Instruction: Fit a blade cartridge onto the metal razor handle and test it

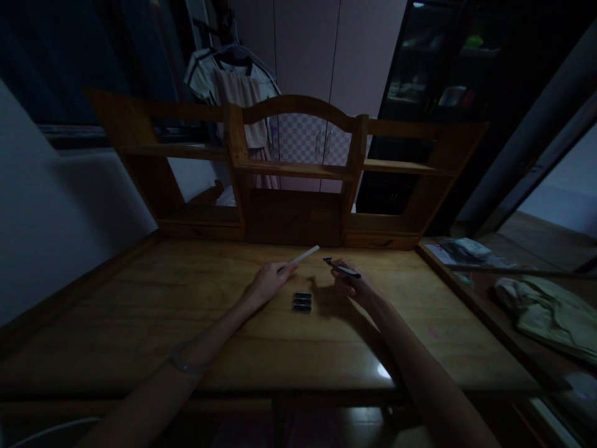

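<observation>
Left hand: a slim pale stick is gripped in its fingers, the free end pointed forward and to the right.
Right hand: a slim dark tool is pinched in its fingers, the small head turned toward the left fingers but apart from them.
Dark pieces: three are lined up on the worktop, between the two hands and nearer the body than the fingers, touched by neither.
Handling: both slim things are best held lightly and steadily, with the small head kept off the left fingers (an edge there might be sharp, judging by its shape) and the dark pieces left unbumped.
Hard to make out: in the dim light, it cannot be told whether the head is fixed to the tool, or whether the pieces are cased; the stick's near end is partly hidden by the left fingers.
</observation>
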### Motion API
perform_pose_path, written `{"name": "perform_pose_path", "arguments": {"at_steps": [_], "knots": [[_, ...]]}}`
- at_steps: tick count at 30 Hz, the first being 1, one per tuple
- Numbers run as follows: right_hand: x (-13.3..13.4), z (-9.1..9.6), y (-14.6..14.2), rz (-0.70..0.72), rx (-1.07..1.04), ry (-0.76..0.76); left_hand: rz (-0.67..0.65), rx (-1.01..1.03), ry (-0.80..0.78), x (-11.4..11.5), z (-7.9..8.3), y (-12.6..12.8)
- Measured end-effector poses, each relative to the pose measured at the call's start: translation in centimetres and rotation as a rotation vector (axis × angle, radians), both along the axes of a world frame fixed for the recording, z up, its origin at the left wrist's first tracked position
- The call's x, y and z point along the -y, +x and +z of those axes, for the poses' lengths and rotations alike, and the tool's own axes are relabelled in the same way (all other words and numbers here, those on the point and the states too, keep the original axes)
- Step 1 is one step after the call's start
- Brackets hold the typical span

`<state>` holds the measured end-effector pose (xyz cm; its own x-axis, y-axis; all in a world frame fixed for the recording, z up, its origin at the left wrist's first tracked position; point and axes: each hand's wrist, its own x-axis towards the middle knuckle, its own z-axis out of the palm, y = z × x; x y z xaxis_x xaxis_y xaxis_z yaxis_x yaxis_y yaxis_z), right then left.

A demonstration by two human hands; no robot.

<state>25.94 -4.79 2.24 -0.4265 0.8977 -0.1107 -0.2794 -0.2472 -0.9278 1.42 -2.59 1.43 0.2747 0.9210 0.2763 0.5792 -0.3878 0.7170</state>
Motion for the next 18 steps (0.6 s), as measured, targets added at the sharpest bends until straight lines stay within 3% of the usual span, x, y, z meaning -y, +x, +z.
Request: {"name": "perform_pose_path", "arguments": {"at_steps": [5,11,18], "knots": [[-0.19,-0.42,-0.01,0.026,0.047,0.000,-0.096,-0.009,-0.049,0.42,-0.39,1.00],[-0.20,-0.40,-0.16,0.058,0.021,-0.021,0.042,-0.029,-0.074,0.11,-0.28,0.42],[-0.39,-0.30,0.06,0.104,0.022,-0.067,-0.089,0.043,-0.034,0.25,-0.50,0.89]]}}
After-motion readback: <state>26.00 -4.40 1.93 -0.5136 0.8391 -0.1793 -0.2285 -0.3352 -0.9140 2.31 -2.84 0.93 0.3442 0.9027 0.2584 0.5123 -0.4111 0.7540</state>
